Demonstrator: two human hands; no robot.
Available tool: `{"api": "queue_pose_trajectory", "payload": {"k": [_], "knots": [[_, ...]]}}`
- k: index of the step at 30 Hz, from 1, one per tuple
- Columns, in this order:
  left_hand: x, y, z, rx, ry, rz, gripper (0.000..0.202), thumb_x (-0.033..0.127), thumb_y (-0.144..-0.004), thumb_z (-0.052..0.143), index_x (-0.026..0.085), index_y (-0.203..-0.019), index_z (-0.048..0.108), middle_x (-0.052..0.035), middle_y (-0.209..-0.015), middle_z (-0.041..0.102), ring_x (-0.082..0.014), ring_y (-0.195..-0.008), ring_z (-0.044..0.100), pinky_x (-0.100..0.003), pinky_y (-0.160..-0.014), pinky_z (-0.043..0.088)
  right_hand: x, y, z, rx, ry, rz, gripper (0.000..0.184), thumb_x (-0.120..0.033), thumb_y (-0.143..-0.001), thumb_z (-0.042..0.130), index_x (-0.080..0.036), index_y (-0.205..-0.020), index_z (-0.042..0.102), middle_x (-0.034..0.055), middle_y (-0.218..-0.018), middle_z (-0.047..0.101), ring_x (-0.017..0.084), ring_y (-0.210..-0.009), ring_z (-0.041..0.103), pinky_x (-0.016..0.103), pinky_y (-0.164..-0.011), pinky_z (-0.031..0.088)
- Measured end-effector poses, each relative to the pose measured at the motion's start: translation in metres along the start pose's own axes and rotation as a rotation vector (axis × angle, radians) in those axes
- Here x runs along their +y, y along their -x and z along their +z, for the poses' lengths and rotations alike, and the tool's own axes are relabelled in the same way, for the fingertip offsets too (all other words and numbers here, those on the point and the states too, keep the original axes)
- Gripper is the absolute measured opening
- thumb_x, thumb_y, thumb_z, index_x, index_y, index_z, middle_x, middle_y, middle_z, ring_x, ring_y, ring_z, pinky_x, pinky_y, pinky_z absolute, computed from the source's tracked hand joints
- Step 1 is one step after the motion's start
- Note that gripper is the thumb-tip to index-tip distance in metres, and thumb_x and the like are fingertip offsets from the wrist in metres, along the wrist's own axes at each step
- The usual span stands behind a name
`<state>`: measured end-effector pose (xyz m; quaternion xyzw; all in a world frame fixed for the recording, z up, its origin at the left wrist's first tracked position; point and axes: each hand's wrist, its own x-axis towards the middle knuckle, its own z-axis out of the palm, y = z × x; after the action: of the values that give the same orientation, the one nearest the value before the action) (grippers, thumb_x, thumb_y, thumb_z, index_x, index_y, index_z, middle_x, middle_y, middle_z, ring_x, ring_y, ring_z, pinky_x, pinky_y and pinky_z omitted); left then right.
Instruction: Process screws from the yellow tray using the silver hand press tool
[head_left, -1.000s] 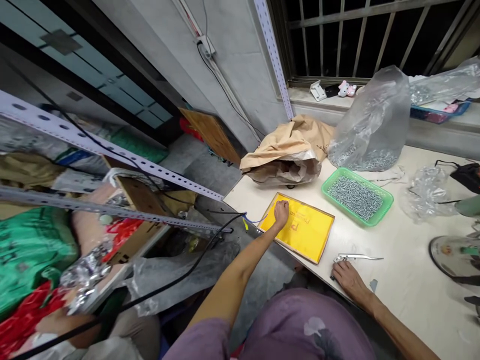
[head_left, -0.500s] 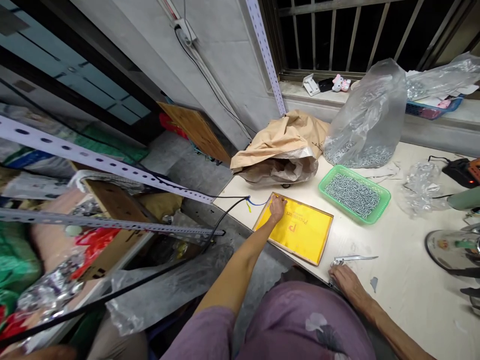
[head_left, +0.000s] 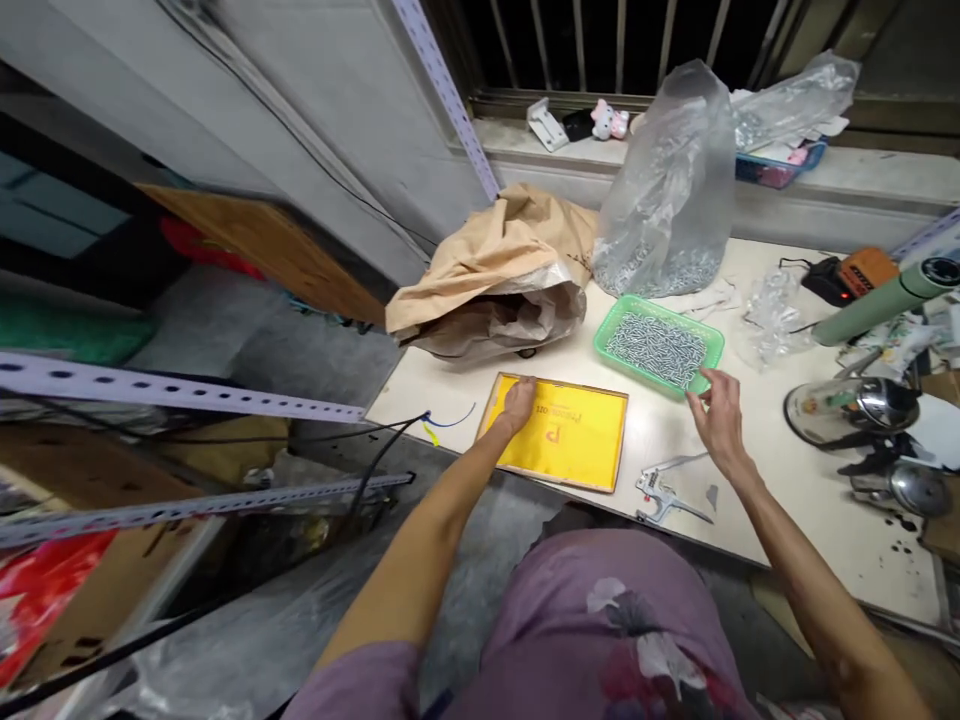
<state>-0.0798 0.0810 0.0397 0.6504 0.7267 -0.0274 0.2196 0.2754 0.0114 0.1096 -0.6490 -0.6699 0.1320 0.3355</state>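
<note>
While the L hand (head_left: 519, 400) rests on the yellow panel (head_left: 574, 440) by its far-left corner, prob. to steady it, the R hand (head_left: 718, 405) is at the near-right corner of the green tray (head_left: 714, 350), beyond & right of the panel. L fingers are curled; can't tell if they grip the panel's edge or just press. R thumb & fingers are parted about the tray corner; can't tell if they pinch the rim. Panel lies flat on the tabletop (head_left: 780, 510), mostly to the right of the L hand, prob. so both hands reach it easily. Small metal pins (head_left: 656, 348) fill the tray, whose raised sides presumably stop them scattering. 1 silver hand tool (head_left: 660, 492) lies nearer the body than the R hand, held by neither of the 2 hands, likely parked there for quick pickup. Past both hands are 2 bags: a brown paper bag (head_left: 495, 255) beyond the L hand & a clear plastic bag (head_left: 667, 170) w/ metal bits behind the tray, prob. set back out of the hands' way.
</note>
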Motion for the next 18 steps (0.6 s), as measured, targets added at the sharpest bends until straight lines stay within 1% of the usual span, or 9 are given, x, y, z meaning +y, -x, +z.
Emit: {"api": "queue_pose_trajectory", "payload": {"k": [2, 5, 7, 9, 11, 13, 15, 16, 18], "knots": [[-0.002, 0.000, 0.000, -0.023, -0.050, -0.003, 0.032, -0.002, -0.083, 0.034, 0.009, -0.101, 0.059, -0.0182, -0.110, 0.061, -0.0239, -0.100, 0.060, -0.033, -0.089, 0.044, 0.000, 0.037, -0.002, -0.071, 0.010, 0.028, 0.038, -0.038, -0.092, 0.041, -0.022, -0.125, 0.051, 0.0118, -0.119, 0.049, 0.016, -0.079, 0.057, 0.035, -0.072, 0.052], [-0.001, -0.002, -0.004, 0.008, -0.064, -0.089, 0.028, -0.001, -0.082, 0.037, 0.009, -0.092, 0.061, -0.0172, -0.104, 0.064, -0.0229, -0.096, 0.061, -0.031, -0.085, 0.046, 0.007, 0.099, -0.002, -0.186, 0.050, 0.040, 0.033, -0.035, -0.094, 0.037, -0.022, -0.117, 0.055, 0.0100, -0.109, 0.053, 0.018, -0.083, 0.059, 0.033, -0.071, 0.052], [0.007, 0.003, -0.005, 0.052, 0.030, -0.134, 0.022, 0.002, -0.081, 0.043, 0.009, -0.087, 0.063, -0.0145, -0.096, 0.066, -0.0214, -0.092, 0.063, -0.029, -0.082, 0.047, 0.016, 0.134, -0.001, -0.272, 0.108, 0.022, 0.031, -0.031, -0.094, 0.037, -0.021, -0.116, 0.056, 0.0090, -0.102, 0.055, 0.019, -0.086, 0.059, 0.032, -0.072, 0.051], [0.022, 0.018, 0.000, 0.038, 0.221, -0.128, 0.014, 0.008, -0.079, 0.050, 0.010, -0.083, 0.064, -0.0102, -0.086, 0.067, -0.0189, -0.083, 0.064, -0.027, -0.075, 0.050, 0.025, 0.161, 0.000, -0.363, 0.194, -0.014, 0.029, -0.028, -0.092, 0.042, -0.022, -0.117, 0.055, 0.0087, -0.100, 0.057, 0.019, -0.087, 0.058, 0.031, -0.071, 0.049], [0.045, 0.046, 0.014, -0.095, 0.491, -0.091, 0.011, 0.013, -0.078, 0.056, 0.012, -0.084, 0.065, -0.0048, -0.075, 0.067, -0.0151, -0.067, 0.064, -0.024, -0.064, 0.051, 0.031, 0.176, 0.002, -0.439, 0.287, -0.042, 0.028, -0.025, -0.089, 0.048, -0.022, -0.116, 0.055, 0.0083, -0.100, 0.058, 0.020, -0.087, 0.057, 0.030, -0.070, 0.047], [0.072, 0.082, 0.036, -0.328, 0.746, -0.052, 0.010, 0.017, -0.077, 0.060, 0.013, -0.084, 0.065, -0.0012, -0.066, 0.065, -0.0116, -0.056, 0.060, -0.022, -0.054, 0.050, 0.035, 0.179, 0.004, -0.500, 0.368, -0.044, 0.022, -0.023, -0.088, 0.050, -0.023, -0.109, 0.058, 0.0063, -0.095, 0.059, 0.018, -0.083, 0.056, 0.029, -0.068, 0.043], [0.097, 0.117, 0.062, -0.534, 0.856, -0.047, 0.010, 0.019, -0.075, 0.065, 0.012, -0.083, 0.065, 0.0014, -0.056, 0.061, -0.0089, -0.047, 0.056, -0.019, -0.049, 0.048, 0.037, 0.173, 0.004, -0.546, 0.434, -0.037, 0.014, -0.020, -0.089, 0.048, -0.022, -0.097, 0.060, 0.0044, -0.087, 0.058, 0.017, -0.080, 0.053, 0.027, -0.067, 0.038], [0.109, 0.132, 0.074, -0.599, 0.880, -0.060, 0.010, 0.018, -0.075, 0.066, 0.012, -0.082, 0.064, 0.0026, -0.052, 0.058, -0.0079, -0.045, 0.054, -0.018, -0.047, 0.047, 0.037, 0.168, 0.003, -0.560, 0.461, -0.038, 0.013, -0.019, -0.089, 0.047, -0.022, -0.092, 0.060, 0.0040, -0.085, 0.058, 0.016, -0.079, 0.052, 0.027, -0.067, 0.036], [0.128, 0.151, 0.095, -0.641, 0.901, -0.084, 0.008, 0.017, -0.074, 0.066, 0.012, -0.079, 0.062, 0.0038, -0.051, 0.057, -0.0066, -0.044, 0.053, -0.016, -0.045, 0.045, 0.038, 0.156, 0.000, -0.562, 0.504, -0.041, 0.015, -0.016, -0.090, 0.045, -0.021, -0.088, 0.059, 0.0040, -0.083, 0.058, 0.016, -0.078, 0.049, 0.028, -0.066, 0.033]]}}
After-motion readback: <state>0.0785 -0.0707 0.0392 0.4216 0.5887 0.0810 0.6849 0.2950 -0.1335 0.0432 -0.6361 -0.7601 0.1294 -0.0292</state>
